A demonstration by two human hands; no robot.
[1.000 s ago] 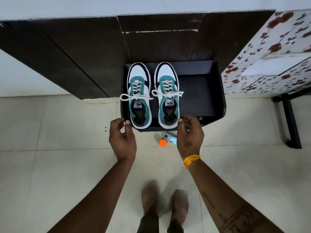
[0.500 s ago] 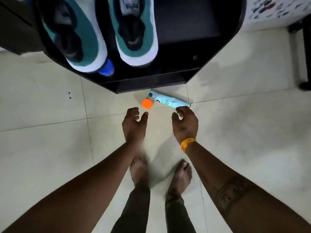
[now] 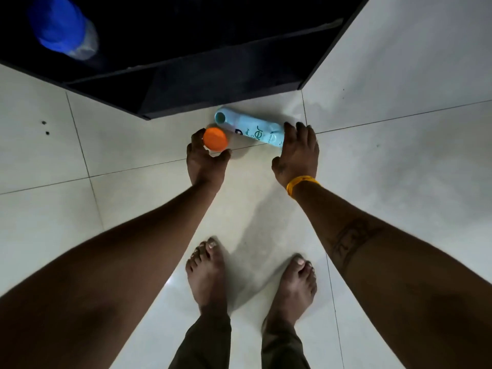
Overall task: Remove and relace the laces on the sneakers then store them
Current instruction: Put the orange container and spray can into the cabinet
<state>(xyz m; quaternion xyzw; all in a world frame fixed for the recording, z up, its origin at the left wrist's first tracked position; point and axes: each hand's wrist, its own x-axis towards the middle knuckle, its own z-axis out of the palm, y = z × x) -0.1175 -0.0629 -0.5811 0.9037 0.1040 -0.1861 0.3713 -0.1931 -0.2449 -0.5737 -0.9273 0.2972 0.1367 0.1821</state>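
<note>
Left hand (image 3: 206, 161) curled around orange cap (image 3: 215, 139), gripping to lift. Right hand (image 3: 298, 153) fingers laid over spray can (image 3: 253, 129); grip indeterminate, likely steadying against rolling.

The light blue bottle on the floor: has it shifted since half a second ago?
No. The light blue bottle lies as before, just off the dark cabinet corner, across the same tile seam; only the camera moved.
</note>
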